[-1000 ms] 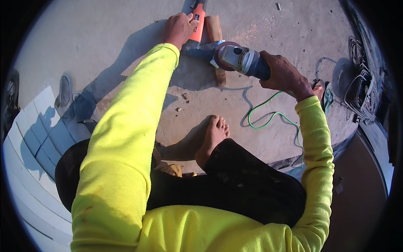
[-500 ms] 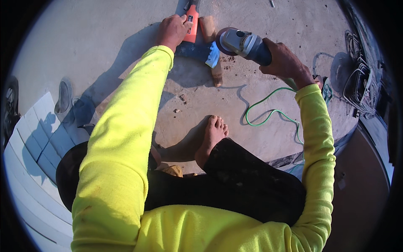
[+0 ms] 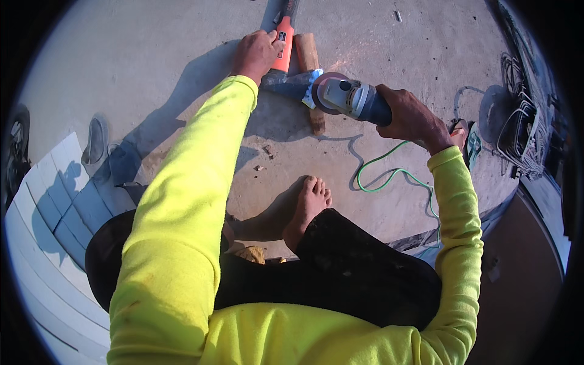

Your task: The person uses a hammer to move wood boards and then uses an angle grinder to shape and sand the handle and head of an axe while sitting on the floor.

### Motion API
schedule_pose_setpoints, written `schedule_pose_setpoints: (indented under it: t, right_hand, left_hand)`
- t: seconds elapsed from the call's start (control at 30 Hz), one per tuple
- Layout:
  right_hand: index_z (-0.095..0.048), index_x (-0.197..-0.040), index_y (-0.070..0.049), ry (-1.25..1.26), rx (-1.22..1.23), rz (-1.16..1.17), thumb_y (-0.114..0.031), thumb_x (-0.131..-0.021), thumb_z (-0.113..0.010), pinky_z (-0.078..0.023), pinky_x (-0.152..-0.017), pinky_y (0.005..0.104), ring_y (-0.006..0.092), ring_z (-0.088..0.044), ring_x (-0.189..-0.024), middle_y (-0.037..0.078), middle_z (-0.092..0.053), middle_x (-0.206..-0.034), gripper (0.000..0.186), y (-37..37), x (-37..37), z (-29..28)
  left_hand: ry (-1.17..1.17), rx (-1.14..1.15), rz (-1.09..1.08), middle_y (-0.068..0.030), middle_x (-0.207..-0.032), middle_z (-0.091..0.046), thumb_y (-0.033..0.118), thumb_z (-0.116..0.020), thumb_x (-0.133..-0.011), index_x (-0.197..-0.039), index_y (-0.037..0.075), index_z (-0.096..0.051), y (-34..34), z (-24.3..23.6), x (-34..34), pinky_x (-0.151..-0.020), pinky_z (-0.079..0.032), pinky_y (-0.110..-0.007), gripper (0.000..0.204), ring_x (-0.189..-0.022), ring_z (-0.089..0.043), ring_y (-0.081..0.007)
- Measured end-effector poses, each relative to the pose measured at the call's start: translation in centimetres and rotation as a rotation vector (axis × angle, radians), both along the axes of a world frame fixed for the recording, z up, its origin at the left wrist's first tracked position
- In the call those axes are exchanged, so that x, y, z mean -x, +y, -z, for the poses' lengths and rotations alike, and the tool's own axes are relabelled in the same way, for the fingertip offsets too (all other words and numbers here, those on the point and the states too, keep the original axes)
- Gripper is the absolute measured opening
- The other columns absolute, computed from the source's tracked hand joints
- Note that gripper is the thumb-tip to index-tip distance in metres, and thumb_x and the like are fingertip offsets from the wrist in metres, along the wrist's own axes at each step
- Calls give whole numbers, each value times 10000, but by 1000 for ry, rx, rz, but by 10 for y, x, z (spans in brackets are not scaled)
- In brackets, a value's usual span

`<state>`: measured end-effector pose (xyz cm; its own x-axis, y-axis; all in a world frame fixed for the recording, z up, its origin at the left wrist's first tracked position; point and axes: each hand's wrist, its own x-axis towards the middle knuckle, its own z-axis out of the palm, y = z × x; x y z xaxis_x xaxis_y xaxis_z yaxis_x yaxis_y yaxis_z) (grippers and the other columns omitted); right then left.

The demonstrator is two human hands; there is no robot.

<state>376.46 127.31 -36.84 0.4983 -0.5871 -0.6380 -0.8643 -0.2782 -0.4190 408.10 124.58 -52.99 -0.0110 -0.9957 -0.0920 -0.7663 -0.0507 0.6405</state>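
My left hand [image 3: 257,53] is closed on the orange part of an axe [image 3: 283,56] handle, close to its head. The dark axe head [image 3: 291,85] lies across a short round piece of wood [image 3: 308,52] on the ground, its bright ground edge facing right. My right hand [image 3: 412,118] grips the body of a grey and dark-blue angle grinder [image 3: 348,97]. The grinder's round disc meets the bright edge of the axe, and faint orange sparks show just above it. My right hand's fingertips are partly hidden behind the tool.
A green cord [image 3: 389,180] loops over the concrete on the right. Sandals [image 3: 465,139] and a pile of bent metal rods [image 3: 524,125] lie farther right. My bare foot [image 3: 310,204] rests on the ground below the wood. A grey shoe [image 3: 95,141] and pale boards [image 3: 61,201] are at the left.
The grinder has moved slightly left and down, from just off the axe edge onto it. Faint sparks now show. Hands, axe and wood appear a little lower in view.
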Motion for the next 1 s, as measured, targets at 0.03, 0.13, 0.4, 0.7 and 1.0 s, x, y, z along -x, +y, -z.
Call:
schedule_pose_setpoints:
  t: [0.03,0.13,0.4,0.7,1.0]
  right_hand:
    - [-558,-1217,3,1,11,11,-76,-644,-806,-576,-852,452,366,-715,-896,224,-709,-981,629,-2,-4,-2]
    - [-555,-1219,9,20,47,59,-89,-657,-807,-581,-826,444,361,-719,-883,228,-707,-975,623,-18,-1,0]
    - [-559,-1222,-17,-7,-39,-88,-59,-650,-757,-577,-833,451,360,-713,-902,204,-706,-990,607,23,-14,-4]
    - [-556,-1230,-17,-5,-17,-64,-88,-662,-756,-575,-838,456,376,-705,-914,205,-702,-968,606,22,-15,-5]
    - [-547,-1215,-14,60,77,-23,-81,-682,-746,-575,-814,451,375,-707,-882,211,-695,-969,573,12,-15,-12]
  left_hand:
    - [4,16,-3,-201,-1039,-695,354,-701,-866,-1129,27,-720,0,5,-6,-888,-531,-437,420,-995,-658,-388]
    - [40,-3,-12,-216,-1044,-695,349,-705,-861,-1143,23,-717,1,9,-4,-904,-532,-432,431,-1000,-662,-386]
    - [-8,34,10,-182,-992,-685,378,-641,-897,-1188,3,-694,4,5,-5,-861,-512,-438,477,-944,-656,-374]
    - [10,-25,-25,-189,-1023,-695,391,-671,-876,-1163,31,-710,-1,3,-5,-865,-528,-435,462,-960,-669,-370]
    - [-19,-51,7,-221,-1065,-706,385,-693,-866,-1136,24,-724,-3,6,-12,-923,-531,-456,452,-1012,-673,-389]
